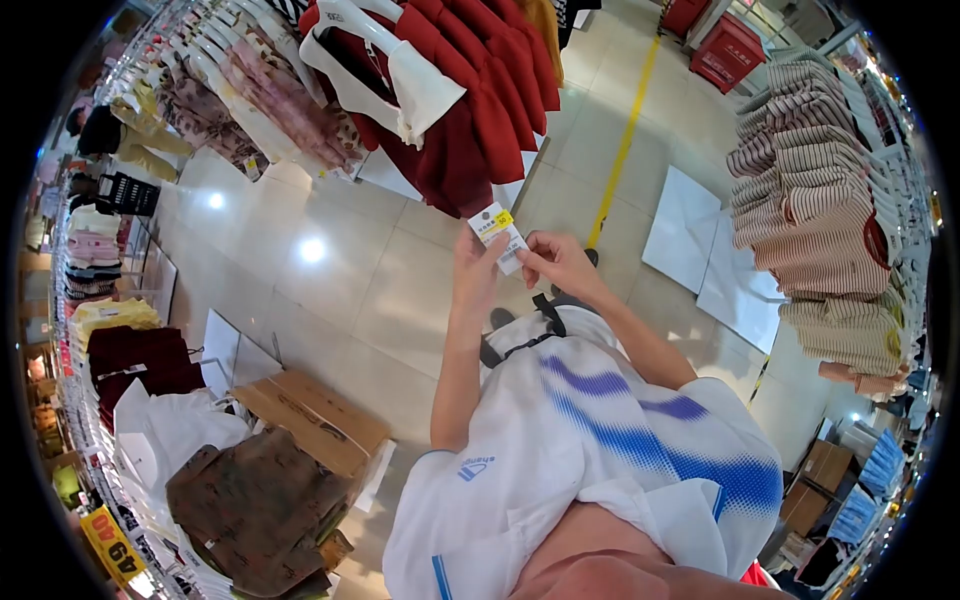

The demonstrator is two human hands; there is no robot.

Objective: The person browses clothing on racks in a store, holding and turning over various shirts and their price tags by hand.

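Observation:
A white paper price tag [498,238] with a yellow sticker and printed lines is held up in front of my body. My left hand [474,265] pinches its left side, with the thumb lying across the face. At the lower right edge, the fingers of my right hand [552,262] are closed on the tag too. Just beyond it hangs a dark red garment [452,172], whose lower end reaches down to the tag; whether a string joins them I cannot make out. Above hangs a red top with a white collar [425,85], beside more red garments.
Striped shirts [815,190] hang on a rack at right, above white floor boards [683,222]. Patterned blouses [265,85] hang at upper left. A cardboard box [325,420] and a brown patterned garment [255,505] are at lower left. Another person [130,135] is at far left.

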